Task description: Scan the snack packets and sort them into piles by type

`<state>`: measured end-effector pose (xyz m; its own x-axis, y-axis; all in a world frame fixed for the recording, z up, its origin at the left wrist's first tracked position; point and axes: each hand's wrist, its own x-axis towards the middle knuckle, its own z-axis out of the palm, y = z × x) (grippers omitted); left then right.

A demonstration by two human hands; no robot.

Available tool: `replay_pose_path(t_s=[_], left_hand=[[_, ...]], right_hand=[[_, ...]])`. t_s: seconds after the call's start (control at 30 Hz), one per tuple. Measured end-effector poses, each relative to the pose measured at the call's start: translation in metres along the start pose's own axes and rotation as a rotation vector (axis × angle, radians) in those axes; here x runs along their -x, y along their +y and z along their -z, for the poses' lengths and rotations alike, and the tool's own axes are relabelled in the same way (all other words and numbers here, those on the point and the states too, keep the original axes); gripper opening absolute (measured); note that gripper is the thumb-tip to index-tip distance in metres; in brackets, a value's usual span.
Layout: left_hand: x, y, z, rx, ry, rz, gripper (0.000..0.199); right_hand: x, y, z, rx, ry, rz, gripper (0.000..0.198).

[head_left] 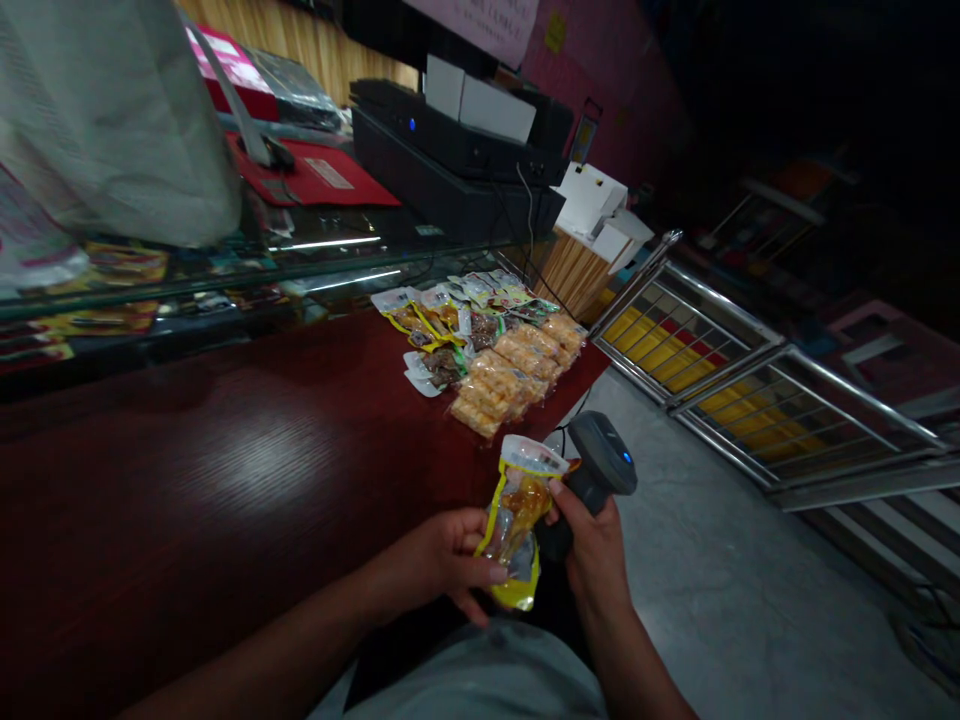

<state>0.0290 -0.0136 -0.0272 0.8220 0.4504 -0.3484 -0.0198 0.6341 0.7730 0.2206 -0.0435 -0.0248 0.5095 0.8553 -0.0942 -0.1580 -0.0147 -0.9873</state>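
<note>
Between my hands is a yellow-edged clear snack packet [521,515] with a brown drumstick-like piece inside. My left hand [454,560] grips its left edge, thumb on the front. My right hand [596,555] is wrapped round the handle of a dark grey barcode scanner [604,455], and its thumb also touches the packet's right edge. A blue light glows on the scanner's head. Beyond my hands, several similar yellow-edged packets [427,315], packs of dark brown pieces [442,370] and clear packs of pale yellow snacks [510,375] lie in rows on the table.
The dark red table [247,480] stretches left below a glass shelf [285,265]. A grey-green bag [120,120] and a black machine [457,150] stand behind. White boxes [592,205] are further right. A metal rail [750,370] borders the grey floor [720,590].
</note>
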Motion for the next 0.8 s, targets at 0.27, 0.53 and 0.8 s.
replay_pose_path(t_s=[0.27, 0.53, 0.8], left_hand=[[-0.002, 0.002, -0.003, -0.189, 0.351, -0.173, 0.035], [-0.007, 0.0, 0.007, -0.245, 0.638, -0.335, 0.033], [-0.005, -0.002, 0.008, -0.22, 0.677, -0.359, 0.033]], right_hand=[[-0.01, -0.012, 0.003, 0.077, -0.07, 0.036, 0.04], [0.008, -0.027, 0.015, 0.282, -0.349, 0.085, 0.037], [0.02, -0.034, 0.008, 0.403, -0.405, 0.088, 0.044]])
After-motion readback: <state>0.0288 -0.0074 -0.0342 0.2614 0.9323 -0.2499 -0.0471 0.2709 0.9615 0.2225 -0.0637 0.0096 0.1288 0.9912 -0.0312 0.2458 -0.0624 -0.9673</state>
